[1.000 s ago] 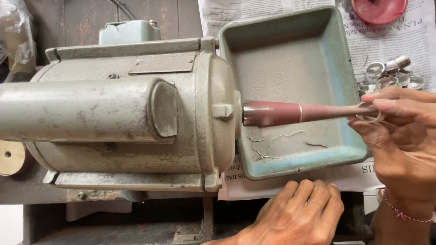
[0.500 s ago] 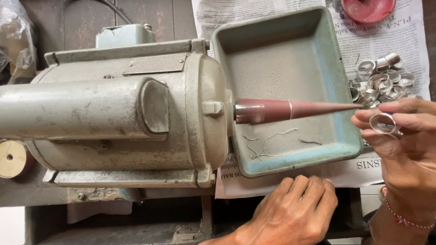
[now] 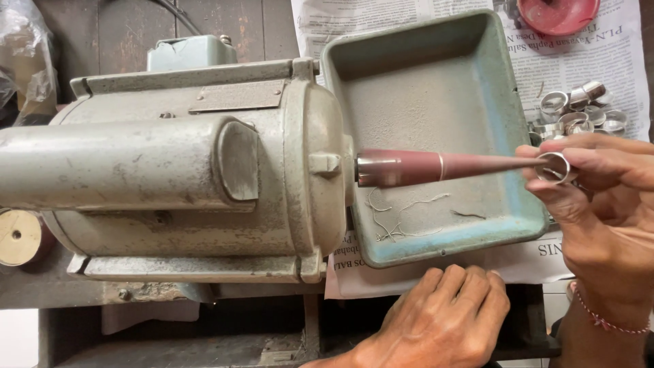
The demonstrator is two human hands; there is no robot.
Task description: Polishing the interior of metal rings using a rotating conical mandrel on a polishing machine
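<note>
— So, how many hands were in view?

— Two. The right hand (image 3: 606, 211) had its fingers pinched shut on one metal ring (image 3: 553, 167), held right at the tip of the single reddish tapered spindle (image 3: 436, 167) that stuck out of the one grey motor (image 3: 184, 177). The left hand (image 3: 443, 320) lay knuckles up, fingers curled loosely, on the bench edge below the tray; it gripped nothing that I could see.

— And the containers?

— One blue-green metal tray (image 3: 504, 82) sat on newspaper (image 3: 613, 54) under the spindle. It held only a few thin wire scraps (image 3: 402, 211) near its lower left corner. A red round dish (image 3: 558, 13) stood at the top edge, cut off by the frame.

— More rings anywhere?

— A loose pile of rings (image 3: 579, 112) lay on the newspaper, just right of the tray, above the right hand. Roughly eight; they overlapped too much to count surely.
</note>
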